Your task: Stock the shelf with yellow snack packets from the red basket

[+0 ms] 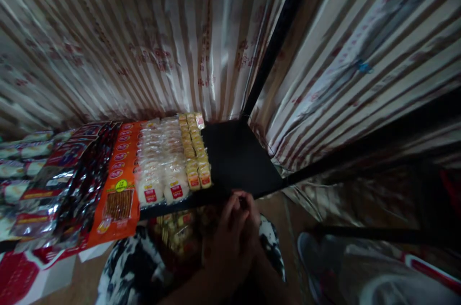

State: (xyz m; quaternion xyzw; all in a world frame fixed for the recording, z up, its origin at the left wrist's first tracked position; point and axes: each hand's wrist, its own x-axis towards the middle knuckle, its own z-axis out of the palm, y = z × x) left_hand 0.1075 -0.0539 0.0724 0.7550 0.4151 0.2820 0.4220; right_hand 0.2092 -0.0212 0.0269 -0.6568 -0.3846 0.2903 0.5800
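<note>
My left hand (229,223) and my right hand (252,221) are together at the front edge of a black shelf (234,156), above my lap. Their fingers are curled and meet at the tips. Anything between them is hidden in the dim light. Just left of the hands, two columns of small yellow-wrapped snack packs (195,151) stand on the shelf. Beside those lie rows of clear packs of white snacks (162,165) with red labels. Below the shelf edge, between my knees, more yellow-wrapped packs (178,233) sit loosely, partly covered by my arms.
An orange snack bag (120,170), dark shiny packets (84,175) and white rolls (27,151) fill the shelf's left side. Striped plastic sheeting (151,41) hangs behind. A dark post (277,31) rises at the back corner. A red-and-white box (43,276) is at lower left.
</note>
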